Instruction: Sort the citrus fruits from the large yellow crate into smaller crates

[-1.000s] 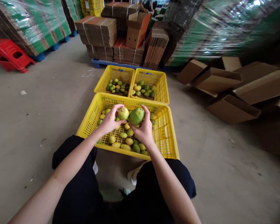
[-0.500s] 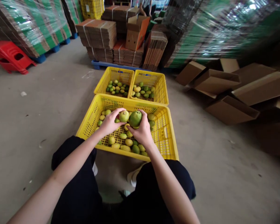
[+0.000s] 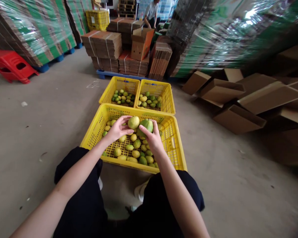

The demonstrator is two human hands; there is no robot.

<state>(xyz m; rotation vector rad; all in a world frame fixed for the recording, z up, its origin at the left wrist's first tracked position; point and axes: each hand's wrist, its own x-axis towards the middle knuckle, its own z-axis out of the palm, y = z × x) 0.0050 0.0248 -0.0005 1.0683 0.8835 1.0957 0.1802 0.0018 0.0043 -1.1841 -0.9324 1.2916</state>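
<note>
Above a large yellow plastic crate (image 3: 91, 132), my left hand (image 3: 119, 128) grips a yellow-green lemon (image 3: 133, 122) between thumb and fingers. My right hand (image 3: 152, 137) is closed around a larger green lemon (image 3: 146, 125), its thumb lying across the front of the fruit. The two fruits are side by side, close together. Below them in the crate lie several loose lemons (image 3: 135, 154), some yellow and some green. Both forearms reach over my knees.
Behind the large crate stand two smaller yellow crates, a left one (image 3: 106, 94) and a right one (image 3: 170, 99), with lemons in each. Flattened cartons (image 3: 103, 46) are stacked beyond. Open cardboard boxes (image 3: 238, 119) lie to the right, a red stool (image 3: 13, 64) to the left. A person (image 3: 152, 15) is at the back.
Both lemons have been turned in my fingers; my right thumb has moved up across the green one. The view has tilted up slightly, showing more of the person at the back.
</note>
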